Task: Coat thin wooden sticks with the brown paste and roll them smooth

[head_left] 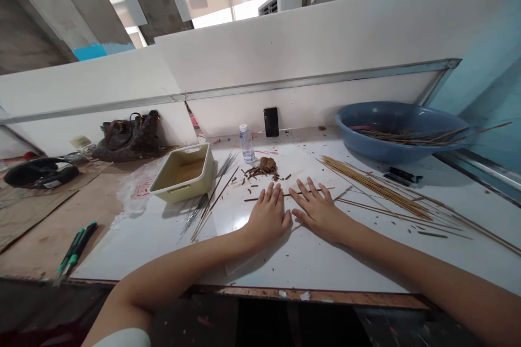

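My left hand (266,217) lies palm down with fingers stretched out over a thin brown stick (253,199). Beside it, my right hand (321,210) rests flat on the same stick, its fingers spread. The stick runs crosswise under the fingers of both hands; its dark left end and thinner right end show past them, and its middle is partly covered. Just beyond the fingers is a lump of brown dough (267,166) with small crumbs and short rolled pieces around it. To the right lies a bundle of thin tan sticks (374,187).
A blue basin (399,153) with long sticks stands at the back right. At left are a yellow-green tub (181,190), dark coated sticks (209,203) and green-handled pliers (77,246). A water bottle (246,146) and phone (271,122) stand behind the dough. A brown handbag (132,141) sits farther left.
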Tool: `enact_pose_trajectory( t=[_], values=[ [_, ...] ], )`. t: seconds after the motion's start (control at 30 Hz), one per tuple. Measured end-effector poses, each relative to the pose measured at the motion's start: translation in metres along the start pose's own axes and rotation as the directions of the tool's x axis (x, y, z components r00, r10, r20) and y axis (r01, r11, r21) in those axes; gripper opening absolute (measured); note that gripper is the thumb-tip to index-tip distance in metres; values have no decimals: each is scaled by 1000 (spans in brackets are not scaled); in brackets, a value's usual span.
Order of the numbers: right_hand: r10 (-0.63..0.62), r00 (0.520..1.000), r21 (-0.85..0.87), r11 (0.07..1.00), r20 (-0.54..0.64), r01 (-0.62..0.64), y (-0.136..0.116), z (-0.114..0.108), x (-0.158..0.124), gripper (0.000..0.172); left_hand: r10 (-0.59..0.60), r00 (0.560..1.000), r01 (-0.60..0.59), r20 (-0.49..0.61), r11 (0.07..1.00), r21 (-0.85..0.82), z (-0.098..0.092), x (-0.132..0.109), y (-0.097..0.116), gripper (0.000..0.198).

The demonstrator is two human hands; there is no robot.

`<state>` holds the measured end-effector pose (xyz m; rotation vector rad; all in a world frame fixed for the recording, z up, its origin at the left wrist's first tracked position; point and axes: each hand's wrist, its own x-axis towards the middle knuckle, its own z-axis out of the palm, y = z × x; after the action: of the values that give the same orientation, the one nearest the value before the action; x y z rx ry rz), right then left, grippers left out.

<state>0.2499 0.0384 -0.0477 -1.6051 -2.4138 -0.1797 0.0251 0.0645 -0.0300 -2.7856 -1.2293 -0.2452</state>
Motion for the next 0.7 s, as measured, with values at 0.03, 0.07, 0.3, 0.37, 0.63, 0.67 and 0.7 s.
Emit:
enact_pose_trajectory(
  t=[0.03,0.07,0.3,0.37,0.63,0.67,0.7],
  values=[
    [-10,1000,9,1000,4,10,0,-1,-1,66,2,1000,-2,-2,1000,-4,0,0,1,72],
    [-32,999,20,999,1,32,-1,-3,-1,64,14,1000,-14,-13,1000,-3,0,-1,2,69],
    [-71,996,38,997,-50,73,-2,-4,-4,59,30,996,-29,-80,999,22,-1,-6,7,62],
    [-33,999,38,999,-27,34,0,1,-2,65,-6,998,6,-61,1000,1,-1,-4,4,65],
    [-92,993,73,993,-72,98,-4,-10,-2,55,94,989,-94,-118,996,8,-8,-6,7,57],
    [-81,994,68,994,-70,86,-4,-10,-2,55,86,990,-86,-110,996,5,-8,-6,7,59],
    [-60,996,60,996,-62,63,-4,-10,-1,56,66,993,-66,-98,998,1,-8,-6,7,60]
  ],
)
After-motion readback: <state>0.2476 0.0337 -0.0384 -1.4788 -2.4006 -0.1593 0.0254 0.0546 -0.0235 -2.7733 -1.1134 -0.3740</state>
